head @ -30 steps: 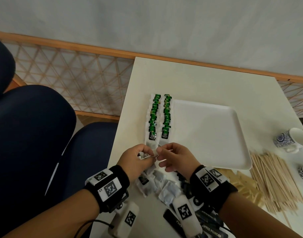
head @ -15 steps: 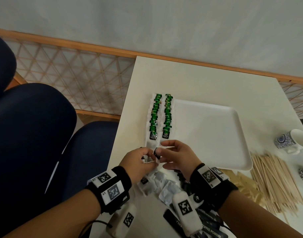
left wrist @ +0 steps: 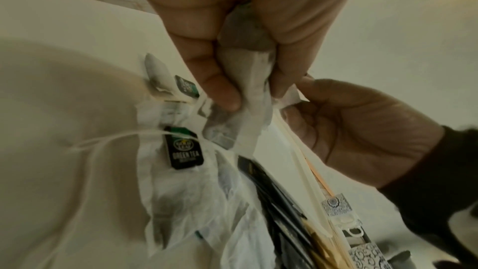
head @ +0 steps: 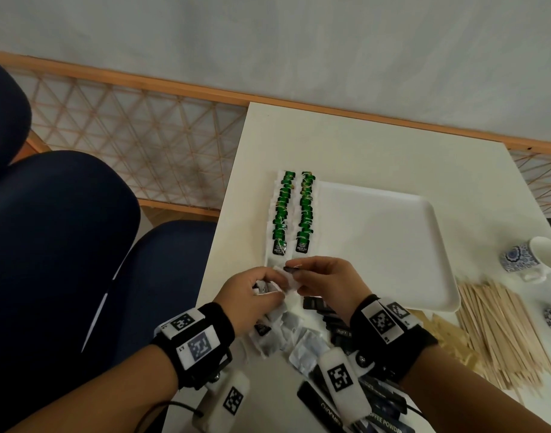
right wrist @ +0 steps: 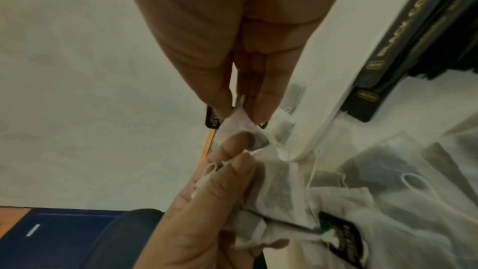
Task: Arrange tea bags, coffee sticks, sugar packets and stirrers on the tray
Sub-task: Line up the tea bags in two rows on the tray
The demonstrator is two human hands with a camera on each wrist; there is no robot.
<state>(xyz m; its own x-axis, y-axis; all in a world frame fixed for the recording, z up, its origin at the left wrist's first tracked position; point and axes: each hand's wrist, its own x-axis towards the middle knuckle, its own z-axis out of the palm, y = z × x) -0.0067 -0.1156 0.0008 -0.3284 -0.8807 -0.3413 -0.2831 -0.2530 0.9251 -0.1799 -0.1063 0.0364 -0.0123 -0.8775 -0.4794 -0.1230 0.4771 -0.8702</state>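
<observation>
— Where the two hands meet at the tray's near left corner, what does each one hold?
— Left hand (head: 252,295): fingers curled, gripping a bunch of white tea bags (left wrist: 248,81). Thumb and forefinger pinch the top one. Right hand (head: 324,282): thumb and forefinger closed on a corner of that same bag (right wrist: 238,124), with its black tag (head: 291,269) at the fingertips. Other fingers loosely bent.

— Which way does the held bag run?
— Crumpled between the hands; long axis cannot be told. The tag lies roughly across, left to right, in the head view.

— And the bags already set down?
— Two rows of tea bags (head: 294,214) along the left edge of the white tray (head: 393,245). Each row runs from near to far, bags overlapping, green-and-black tags up, the nearest tags reading GREEN TEA.

— Loose stock?
— A heap of tea bags (head: 286,335) on the tabletop (head: 346,145) under the wrists. Black coffee sticks (head: 340,332) just right of them, near the tray's front rim. Wooden stirrers (head: 502,332) in a pile further right, lengthwise near to far. Tan packets (head: 449,335) between the sticks and the stirrers. Blue-patterned cups (head: 527,260) at the right edge.
</observation>
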